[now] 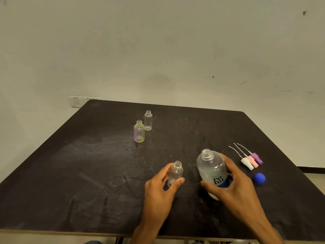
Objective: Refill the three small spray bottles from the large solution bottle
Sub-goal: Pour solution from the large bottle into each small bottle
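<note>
Now left grip (162, 186) wraps small bottle (175, 173); right grip (234, 180) clasps large bottle (212, 170).

Large bottle (212, 170) base behind fingers; both forearms cropped.

lg solution bottle (212, 170): uncapped, upright, 5 o'clock | 3 sm clear bottles, open, upright: one (175, 173) beside it, two (139, 131) (148, 120) at 12
</note>
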